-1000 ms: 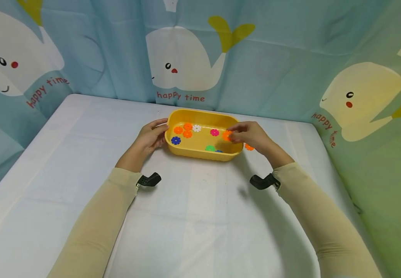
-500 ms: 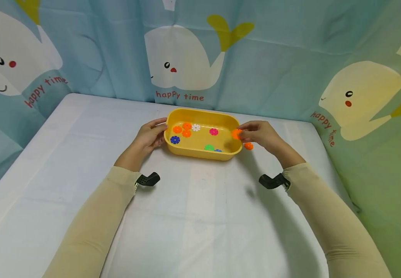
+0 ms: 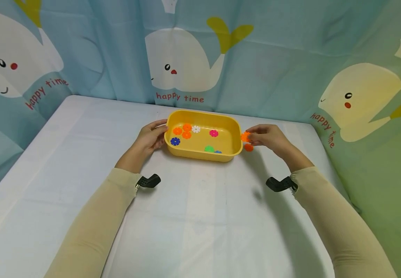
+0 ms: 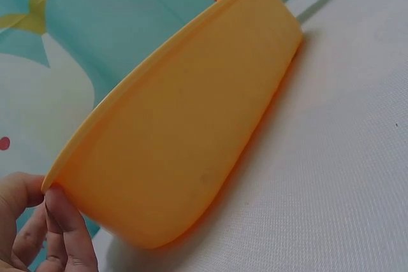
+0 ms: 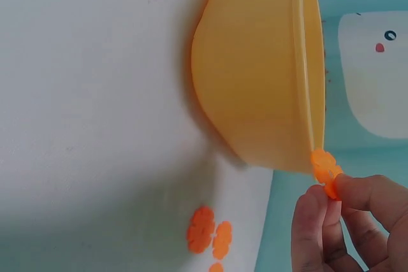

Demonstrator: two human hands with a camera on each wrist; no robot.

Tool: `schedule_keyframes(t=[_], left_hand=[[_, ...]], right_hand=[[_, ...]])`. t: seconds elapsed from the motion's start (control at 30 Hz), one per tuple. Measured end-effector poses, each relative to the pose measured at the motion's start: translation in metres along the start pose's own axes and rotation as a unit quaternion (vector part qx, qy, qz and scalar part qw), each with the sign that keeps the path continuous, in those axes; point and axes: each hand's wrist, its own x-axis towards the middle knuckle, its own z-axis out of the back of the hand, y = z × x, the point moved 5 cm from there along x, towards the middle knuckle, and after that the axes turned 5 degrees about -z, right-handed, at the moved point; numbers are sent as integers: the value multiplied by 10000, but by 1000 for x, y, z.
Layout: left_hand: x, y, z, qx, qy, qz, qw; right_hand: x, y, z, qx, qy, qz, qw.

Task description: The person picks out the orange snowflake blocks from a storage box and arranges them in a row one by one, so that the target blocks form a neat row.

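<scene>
A yellow basin stands on the table with several flower-shaped discs inside: orange ones, a white one, a pink one, a dark blue one and a green one. My left hand grips the basin's left rim between thumb and fingers, as the left wrist view also shows. Just outside the right rim, my right hand pinches an orange disc between thumb and fingertips. Below it, other orange discs lie on the table.
The table has a white cloth. A blue-green curtain printed with whales hangs behind it and along both sides. A black device is worn at the right wrist, and another at the left.
My right hand has moved right, from over the basin's inside to beyond its right rim, still pinching the orange disc. My left hand stays on the left rim.
</scene>
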Motion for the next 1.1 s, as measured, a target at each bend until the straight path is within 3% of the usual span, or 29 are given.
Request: schedule_keyframes(t=[0.23,0.5,0.83,1.1], left_hand=[[-1,1,0,91,-63,52,9999],[1,2,1,54,-111,76,9999],[0,2,1,-28,-149,93,9998],[0,2,0,-43,-169,110,9998]], right_hand=[[-2,-9,9,-67,-85,-2,9999],[0,-23,18,-142,-231,-315,9991],[0,-39,21,457,-183,-379,9981],[2,-52,24,651,-182,-492,9965]])
